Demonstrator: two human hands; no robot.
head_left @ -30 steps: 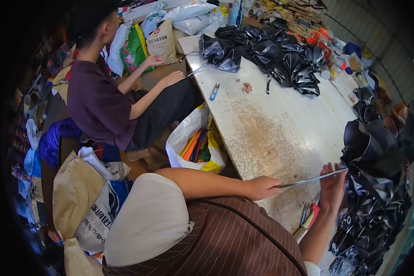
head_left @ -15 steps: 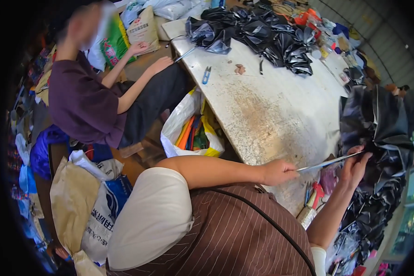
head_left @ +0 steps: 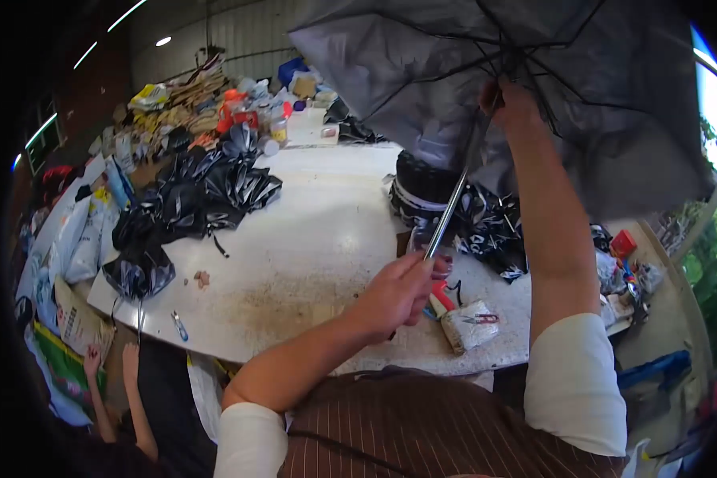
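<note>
Gripping the lower end of a thin silver metal umbrella shaft [head_left: 452, 205], the left hand [head_left: 398, 291] has its fingers curled shut around it, thumb toward the table. The shaft slants up and to the right from those fingers to the right hand [head_left: 511, 103], raised high with its fingers closed about the hub where the dark ribs meet. Spread over and beyond the right hand's fingers is the open grey fabric umbrella canopy [head_left: 534, 88], filling the upper right of the view, its underside and black ribs facing the camera.

Below the left fingers lies the worn white tabletop [head_left: 295, 263]. Just beside those fingers, toward the right, sit a small crumpled white packet [head_left: 470, 325] and a red-handled tool [head_left: 440, 299]. Farther beyond the fingers, across the table to the left, is a heap of folded black umbrella canopies [head_left: 191, 199]; another black bundle [head_left: 486, 227] lies behind the shaft. Well away at the lower left, another person's two hands [head_left: 111, 362] rest at the table's edge.
</note>
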